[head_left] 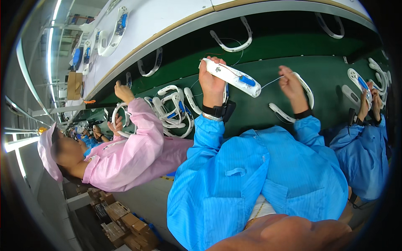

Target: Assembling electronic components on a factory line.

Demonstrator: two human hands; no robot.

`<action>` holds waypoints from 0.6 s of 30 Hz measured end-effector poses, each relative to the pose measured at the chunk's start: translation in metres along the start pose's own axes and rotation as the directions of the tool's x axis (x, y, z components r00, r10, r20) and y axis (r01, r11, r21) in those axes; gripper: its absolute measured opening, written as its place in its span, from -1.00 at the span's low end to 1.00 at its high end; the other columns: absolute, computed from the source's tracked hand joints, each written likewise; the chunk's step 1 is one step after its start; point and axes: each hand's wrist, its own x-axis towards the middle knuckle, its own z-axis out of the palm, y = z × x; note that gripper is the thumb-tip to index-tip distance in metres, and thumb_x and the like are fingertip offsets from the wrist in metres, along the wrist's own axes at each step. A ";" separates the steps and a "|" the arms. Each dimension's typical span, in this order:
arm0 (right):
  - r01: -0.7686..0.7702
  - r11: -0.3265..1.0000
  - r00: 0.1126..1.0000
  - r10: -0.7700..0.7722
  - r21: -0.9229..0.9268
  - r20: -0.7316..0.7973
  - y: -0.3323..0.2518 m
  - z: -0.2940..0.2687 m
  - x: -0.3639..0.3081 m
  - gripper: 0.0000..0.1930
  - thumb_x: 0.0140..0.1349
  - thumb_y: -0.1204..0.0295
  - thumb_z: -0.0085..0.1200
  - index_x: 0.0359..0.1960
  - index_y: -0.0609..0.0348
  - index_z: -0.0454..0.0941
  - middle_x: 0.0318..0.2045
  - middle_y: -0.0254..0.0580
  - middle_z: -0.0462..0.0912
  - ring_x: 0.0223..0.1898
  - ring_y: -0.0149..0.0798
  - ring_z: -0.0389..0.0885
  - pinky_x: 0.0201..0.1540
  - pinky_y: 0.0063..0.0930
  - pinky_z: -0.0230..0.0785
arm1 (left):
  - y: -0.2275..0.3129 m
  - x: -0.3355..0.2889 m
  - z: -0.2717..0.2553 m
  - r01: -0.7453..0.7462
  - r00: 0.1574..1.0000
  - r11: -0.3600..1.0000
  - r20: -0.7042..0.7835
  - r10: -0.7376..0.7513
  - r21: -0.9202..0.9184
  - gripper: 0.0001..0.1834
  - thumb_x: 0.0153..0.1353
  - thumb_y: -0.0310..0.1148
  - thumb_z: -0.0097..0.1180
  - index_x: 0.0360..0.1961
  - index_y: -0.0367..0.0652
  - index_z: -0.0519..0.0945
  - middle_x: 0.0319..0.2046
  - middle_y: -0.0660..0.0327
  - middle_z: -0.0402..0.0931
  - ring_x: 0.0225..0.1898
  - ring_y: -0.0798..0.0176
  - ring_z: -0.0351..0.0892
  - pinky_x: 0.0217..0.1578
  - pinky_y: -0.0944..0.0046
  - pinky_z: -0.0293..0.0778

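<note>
My left hand [212, 85] is closed around a white curved plastic housing [228, 76], held tilted above the green work surface [251, 106]. A blue wrapped part [247, 80] with thin wires sits in the housing's hollow. From the housing's right end a thin pale wire [271, 81] runs to my right hand [291, 87], whose fingers are pinched at the wire's far end. Beneath and beside that hand lies a white U-shaped housing [279, 113] on the green surface. What exactly my right fingertips grip is small and blurred.
Several white housings [171, 106] lie heaped at the left. A person in pink [130, 150] works there with a U-shaped housing; another in blue [360, 146] holds one at right. A raised white shelf [167, 19] runs along the back. Cardboard boxes [121, 217] stand lower left.
</note>
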 end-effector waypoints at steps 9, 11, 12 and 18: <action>0.577 0.709 0.813 -0.548 -0.405 0.200 -0.102 0.100 -0.053 -0.86 0.30 0.54 -0.05 -0.18 0.30 0.51 -0.41 -0.19 0.59 -0.53 -0.53 0.49 -0.48 -0.74 0.35 | 0.018 0.020 -0.008 -0.087 0.996 0.995 -0.033 0.088 0.046 -0.74 0.40 -0.14 -0.21 -0.26 -0.13 0.31 -0.42 0.15 0.36 -0.38 0.16 0.34 -0.22 0.12 0.37; 0.456 0.661 0.886 -0.403 -0.596 0.231 -0.088 0.130 -0.073 -0.89 0.27 0.52 -0.02 -0.24 0.26 0.54 -0.49 -0.24 0.58 -0.59 -0.53 0.47 -0.52 -0.73 0.32 | 0.012 0.014 0.002 -0.071 0.997 0.997 -0.018 0.072 0.012 -0.72 0.39 -0.12 -0.21 -0.25 -0.13 0.31 -0.42 0.15 0.36 -0.38 0.16 0.34 -0.22 0.12 0.37; 0.329 0.553 0.941 -0.258 -0.766 0.217 -0.077 0.147 -0.082 -0.91 0.25 0.51 0.02 -0.31 0.23 0.56 -0.58 -0.28 0.57 -0.64 -0.54 0.45 -0.57 -0.72 0.28 | 0.007 0.011 0.008 -0.042 0.999 0.999 -0.004 0.042 -0.028 -0.69 0.39 -0.09 -0.21 -0.25 -0.14 0.31 -0.43 0.15 0.36 -0.38 0.16 0.34 -0.22 0.11 0.37; 0.460 0.226 0.886 -0.185 -0.859 0.426 0.022 0.167 -0.084 -0.92 0.13 0.47 0.13 -0.43 0.22 0.55 -0.71 -0.26 0.55 -0.68 -0.40 0.52 -0.62 -0.54 0.29 | -0.016 -0.016 0.030 -0.003 0.997 1.000 0.081 0.005 -0.028 -0.46 0.40 0.08 -0.43 -0.22 -0.25 0.33 -0.36 0.07 0.37 -0.36 0.12 0.34 -0.19 0.09 0.37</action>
